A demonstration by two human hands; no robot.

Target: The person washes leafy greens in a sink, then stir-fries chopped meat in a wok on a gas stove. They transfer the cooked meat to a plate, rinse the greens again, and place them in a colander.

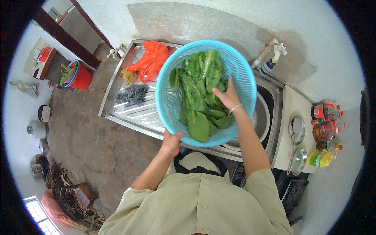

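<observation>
A light-blue plastic colander (161,97) is up over the steel sink unit, spanning the drainboard and part of the basin. Wet green leafy vegetables (195,91) lie heaped inside it. My left hand (172,143) grips the near-left rim, thumb on top. Over the right side of the leaves is my right hand (228,95), thumb and fingers spread; it touches or hovers just over them, which I cannot tell. A round metal basin (265,114) sits in the sink bowl, partly hidden by the colander and my right forearm.
On the drainboard (117,110) are a red plastic bag (151,58), a tan scrubber (129,76) and a steel-wool pad (132,94). A tap (277,53) juts from the wall behind the basin. Metal lids (297,127), bottles (323,132) and a yellow detergent bottle (320,158) stand right.
</observation>
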